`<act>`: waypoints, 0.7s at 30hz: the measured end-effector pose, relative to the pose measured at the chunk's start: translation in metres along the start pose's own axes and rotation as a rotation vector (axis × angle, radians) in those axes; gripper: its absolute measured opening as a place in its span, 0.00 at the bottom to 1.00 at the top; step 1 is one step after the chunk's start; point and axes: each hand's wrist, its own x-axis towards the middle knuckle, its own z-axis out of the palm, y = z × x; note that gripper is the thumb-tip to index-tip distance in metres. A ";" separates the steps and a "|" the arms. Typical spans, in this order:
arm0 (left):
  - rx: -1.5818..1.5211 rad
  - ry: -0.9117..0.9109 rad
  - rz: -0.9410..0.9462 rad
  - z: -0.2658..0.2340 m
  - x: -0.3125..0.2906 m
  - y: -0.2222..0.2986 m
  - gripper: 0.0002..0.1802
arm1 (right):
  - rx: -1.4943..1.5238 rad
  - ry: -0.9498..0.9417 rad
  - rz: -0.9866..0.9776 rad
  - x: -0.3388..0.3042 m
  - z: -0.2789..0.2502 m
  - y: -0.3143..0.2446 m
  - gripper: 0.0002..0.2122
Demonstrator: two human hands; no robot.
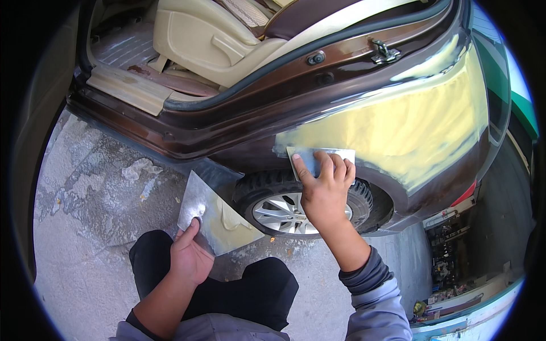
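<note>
My left hand (190,256) grips a triangular metal mixing plate (196,196), its thumb on top. A mound of pale yellow body filler (232,219) lies on the plate's right side. In my right hand (328,187) is a flat, thin filler spreader (344,153), fingers spread across its face. The spreader is against the car's rear fender, just above the wheel arch, at the lower left edge of a broad yellow filler patch (409,122). Whether its far edge presses on the surface is hidden.
Below the fender is the rear wheel (281,213) with its black tyre. The brown car's door opening shows a beige seat (199,45) and a door latch striker (385,52). Stained concrete floor (85,238) lies beneath. Cluttered shelving (449,256) stands at the right.
</note>
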 end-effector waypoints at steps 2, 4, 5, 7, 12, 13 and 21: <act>0.002 -0.002 0.000 0.000 0.000 0.000 0.21 | -0.002 0.000 0.009 -0.005 0.004 -0.003 0.29; 0.007 0.008 0.010 -0.001 -0.001 0.001 0.21 | 0.005 -0.001 0.015 -0.010 0.007 -0.003 0.29; 0.001 -0.002 0.002 -0.001 -0.001 0.001 0.20 | 0.012 -0.003 0.016 -0.013 0.008 -0.003 0.29; 0.007 -0.017 0.010 -0.002 -0.003 0.002 0.20 | 0.014 -0.007 0.010 -0.017 0.010 -0.002 0.29; 0.010 -0.006 0.009 -0.004 -0.008 0.003 0.19 | -0.002 -0.065 -0.063 -0.022 -0.003 0.009 0.32; 0.009 -0.038 0.024 -0.005 -0.008 0.004 0.19 | 0.020 -0.082 -0.052 -0.021 -0.010 0.014 0.31; -0.004 -0.013 -0.016 0.004 -0.009 -0.006 0.19 | -0.114 0.134 -0.235 0.018 -0.079 0.088 0.29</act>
